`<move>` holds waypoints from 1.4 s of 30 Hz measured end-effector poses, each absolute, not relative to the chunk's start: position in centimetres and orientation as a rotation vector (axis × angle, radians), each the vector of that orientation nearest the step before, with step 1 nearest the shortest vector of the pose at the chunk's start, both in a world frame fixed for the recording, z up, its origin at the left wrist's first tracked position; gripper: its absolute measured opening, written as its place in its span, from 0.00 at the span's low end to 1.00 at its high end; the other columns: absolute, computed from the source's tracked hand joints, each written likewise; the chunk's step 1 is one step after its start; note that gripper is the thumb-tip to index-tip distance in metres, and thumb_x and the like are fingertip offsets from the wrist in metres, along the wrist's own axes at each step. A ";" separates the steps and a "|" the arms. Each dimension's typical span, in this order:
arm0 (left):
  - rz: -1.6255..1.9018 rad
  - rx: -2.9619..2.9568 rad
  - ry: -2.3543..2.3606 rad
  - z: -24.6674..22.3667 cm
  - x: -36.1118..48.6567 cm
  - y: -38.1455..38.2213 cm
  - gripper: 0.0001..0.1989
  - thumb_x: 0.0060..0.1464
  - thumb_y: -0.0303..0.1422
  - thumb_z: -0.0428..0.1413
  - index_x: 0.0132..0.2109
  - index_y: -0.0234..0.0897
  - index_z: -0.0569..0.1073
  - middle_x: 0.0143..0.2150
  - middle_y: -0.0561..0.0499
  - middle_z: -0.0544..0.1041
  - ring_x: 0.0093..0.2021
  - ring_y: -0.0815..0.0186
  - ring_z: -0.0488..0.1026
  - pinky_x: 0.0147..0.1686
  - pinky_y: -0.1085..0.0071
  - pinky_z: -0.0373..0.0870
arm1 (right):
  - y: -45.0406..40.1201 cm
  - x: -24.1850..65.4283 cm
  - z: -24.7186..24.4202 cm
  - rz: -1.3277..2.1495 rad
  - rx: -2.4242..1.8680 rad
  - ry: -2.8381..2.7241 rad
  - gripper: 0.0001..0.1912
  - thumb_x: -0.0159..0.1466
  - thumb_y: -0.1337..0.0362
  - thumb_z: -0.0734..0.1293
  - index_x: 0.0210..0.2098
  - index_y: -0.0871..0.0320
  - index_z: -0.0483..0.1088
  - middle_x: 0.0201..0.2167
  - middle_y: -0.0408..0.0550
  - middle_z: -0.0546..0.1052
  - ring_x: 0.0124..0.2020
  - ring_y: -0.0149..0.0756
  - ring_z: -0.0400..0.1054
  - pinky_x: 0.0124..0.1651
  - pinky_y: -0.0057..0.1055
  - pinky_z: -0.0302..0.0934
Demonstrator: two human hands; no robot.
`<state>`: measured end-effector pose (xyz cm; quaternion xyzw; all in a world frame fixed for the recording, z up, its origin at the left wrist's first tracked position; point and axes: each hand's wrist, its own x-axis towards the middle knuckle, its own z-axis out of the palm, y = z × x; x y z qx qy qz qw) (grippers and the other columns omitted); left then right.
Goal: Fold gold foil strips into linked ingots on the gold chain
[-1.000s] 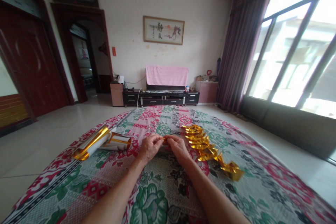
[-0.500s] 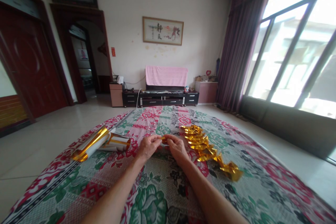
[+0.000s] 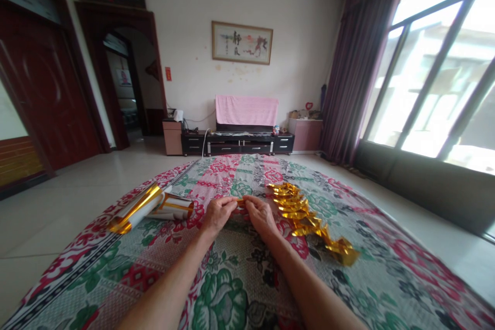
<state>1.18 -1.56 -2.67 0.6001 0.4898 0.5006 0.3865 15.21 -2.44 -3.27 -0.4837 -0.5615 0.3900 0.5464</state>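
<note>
The cloth (image 3: 220, 296) runs off my view's bottom. Beyond, my left hand (image 3: 218, 214) and right hand (image 3: 260, 214) pinch a gold strip (image 3: 241, 202), hiding its ends. Foil (image 3: 309, 225) leaves little room at right; rolls (image 3: 136, 211) near the left edge leave more.

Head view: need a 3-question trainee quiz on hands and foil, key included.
1. True or false: the left hand and right hand hold the same foil piece.
2. Where do the rolls lie?
(a) left of both hands
(b) right of both hands
(c) between the hands
3. Fill in: the folded foil to the right of the right hand is ___ in colour.

Key: 1 true; 2 a; 3 gold.
</note>
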 end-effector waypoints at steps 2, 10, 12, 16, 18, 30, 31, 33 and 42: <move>1.273 1.505 1.244 -2.6 1.2 -1.6 0.17 0.45 0.36 0.54 0.42 0.33 0.76 0.35 0.47 0.79 0.33 0.63 0.76 0.33 0.70 0.71 | -2.7 15.2 -3.0 0.947 -1.131 -1.308 0.20 0.54 0.56 0.60 0.40 0.61 0.72 0.29 0.47 0.77 0.29 0.38 0.72 0.26 0.29 0.66; 1.239 1.426 1.185 -1.8 1.5 -2.3 0.17 0.44 0.31 0.54 0.44 0.32 0.75 0.33 0.48 0.79 0.31 0.65 0.76 0.31 0.72 0.70 | -2.8 15.4 -2.9 1.006 -1.098 -1.267 0.19 0.52 0.58 0.61 0.40 0.60 0.73 0.30 0.47 0.78 0.31 0.39 0.72 0.28 0.30 0.67; 1.230 1.446 1.186 -1.8 1.5 -2.4 0.18 0.44 0.31 0.54 0.44 0.32 0.75 0.32 0.48 0.79 0.31 0.65 0.76 0.31 0.72 0.70 | -2.7 15.4 -3.1 1.002 -1.114 -1.264 0.19 0.53 0.58 0.61 0.40 0.60 0.73 0.31 0.47 0.78 0.30 0.39 0.72 0.28 0.30 0.67; 1.215 1.462 1.172 -2.1 1.4 -2.2 0.17 0.43 0.32 0.54 0.43 0.33 0.75 0.32 0.49 0.79 0.30 0.65 0.75 0.29 0.73 0.69 | -2.7 15.4 -3.1 1.005 -1.120 -1.252 0.18 0.53 0.58 0.61 0.39 0.60 0.73 0.29 0.47 0.78 0.30 0.39 0.72 0.29 0.31 0.67; 1.194 1.420 1.163 -2.0 1.3 -2.2 0.17 0.43 0.31 0.54 0.43 0.34 0.75 0.32 0.49 0.79 0.30 0.65 0.75 0.27 0.73 0.68 | -2.8 15.4 -3.0 1.003 -1.115 -1.257 0.18 0.53 0.58 0.61 0.38 0.61 0.73 0.29 0.48 0.78 0.31 0.40 0.72 0.29 0.32 0.67; 1.154 1.283 1.214 -1.6 1.6 -2.2 0.15 0.45 0.29 0.51 0.40 0.34 0.76 0.27 0.49 0.79 0.30 0.64 0.75 0.24 0.75 0.66 | -3.3 15.3 -2.5 0.942 -1.126 -1.310 0.19 0.52 0.59 0.61 0.39 0.62 0.74 0.30 0.48 0.77 0.29 0.38 0.71 0.29 0.31 0.67; 1.155 1.296 1.226 -1.6 1.6 -2.2 0.15 0.45 0.29 0.51 0.40 0.34 0.76 0.27 0.49 0.79 0.30 0.65 0.75 0.23 0.75 0.66 | -3.2 15.3 -2.6 0.938 -1.134 -1.313 0.20 0.53 0.58 0.61 0.40 0.62 0.74 0.30 0.48 0.77 0.28 0.37 0.71 0.29 0.31 0.67; 1.161 1.323 1.248 -1.6 1.7 -2.2 0.15 0.45 0.29 0.51 0.41 0.33 0.75 0.27 0.49 0.79 0.30 0.65 0.75 0.23 0.76 0.66 | -3.1 15.2 -2.6 0.930 -1.149 -1.320 0.21 0.53 0.57 0.61 0.41 0.63 0.73 0.29 0.48 0.77 0.28 0.37 0.71 0.28 0.30 0.67; 1.166 1.367 1.285 -1.8 1.8 -2.0 0.15 0.46 0.27 0.51 0.42 0.33 0.75 0.31 0.49 0.79 0.30 0.67 0.76 0.23 0.78 0.67 | -2.8 15.2 -3.1 0.820 -1.236 -1.362 0.18 0.53 0.59 0.61 0.38 0.61 0.74 0.27 0.45 0.77 0.23 0.31 0.69 0.26 0.25 0.66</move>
